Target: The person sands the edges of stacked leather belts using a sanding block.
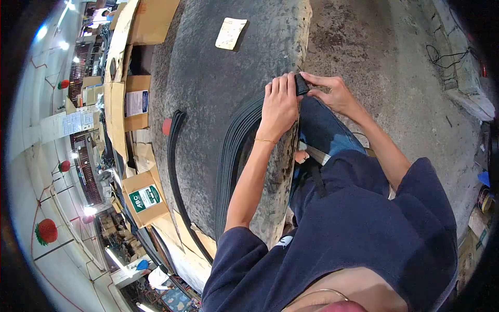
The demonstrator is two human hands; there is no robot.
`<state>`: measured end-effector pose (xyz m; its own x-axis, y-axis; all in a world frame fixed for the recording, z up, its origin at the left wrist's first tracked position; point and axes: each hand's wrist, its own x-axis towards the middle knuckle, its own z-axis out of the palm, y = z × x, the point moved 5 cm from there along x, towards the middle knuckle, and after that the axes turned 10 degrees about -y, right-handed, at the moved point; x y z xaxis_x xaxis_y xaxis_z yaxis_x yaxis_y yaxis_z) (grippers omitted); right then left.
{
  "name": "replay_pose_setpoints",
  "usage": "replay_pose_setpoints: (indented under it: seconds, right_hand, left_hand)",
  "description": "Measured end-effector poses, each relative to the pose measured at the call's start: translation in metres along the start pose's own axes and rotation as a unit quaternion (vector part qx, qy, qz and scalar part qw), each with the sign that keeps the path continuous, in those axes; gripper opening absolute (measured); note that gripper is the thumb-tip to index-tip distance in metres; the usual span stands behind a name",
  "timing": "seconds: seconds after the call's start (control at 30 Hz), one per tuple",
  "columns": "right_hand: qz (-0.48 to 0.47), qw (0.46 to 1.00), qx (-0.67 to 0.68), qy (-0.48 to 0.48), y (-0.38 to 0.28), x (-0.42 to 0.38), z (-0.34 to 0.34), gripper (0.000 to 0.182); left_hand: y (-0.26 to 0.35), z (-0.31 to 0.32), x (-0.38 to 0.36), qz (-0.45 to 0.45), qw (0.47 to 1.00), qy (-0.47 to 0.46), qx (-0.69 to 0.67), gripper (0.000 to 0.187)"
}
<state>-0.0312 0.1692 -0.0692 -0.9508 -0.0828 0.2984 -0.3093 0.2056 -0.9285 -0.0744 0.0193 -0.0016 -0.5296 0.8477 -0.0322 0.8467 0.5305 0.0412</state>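
A bundle of long black flat strips [224, 161], which look like rubber, curves across the dark worn tabletop [197, 78]. Near the table's edge, my left hand [280, 99] is wrapped over the bundle close to its end. My right hand [335, 96] pinches the bundle's end [301, 85] between thumb and fingers, just past the left hand. Farther left on the table lies a thinner group of black strips [173, 156], apart from both hands. The parts of the bundle under my left palm and forearm are hidden.
A paper slip [231, 33] lies on the table, and a red round object [167, 126] sits by the thinner strips. Cardboard boxes [143, 195] line the far side. To the right is the concrete floor [395, 88], with a black cable [442, 60] beside the wall.
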Motion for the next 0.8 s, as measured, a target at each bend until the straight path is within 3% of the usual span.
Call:
replay_pose_setpoints:
  seconds: [0.8]
  right_hand:
    - [-0.108,0.979,-0.168,0.035,0.002,-0.007,0.015,0.064]
  left_hand:
    - [0.003,-0.001,0.001,-0.015,1.000,-0.024,-0.006,0.065]
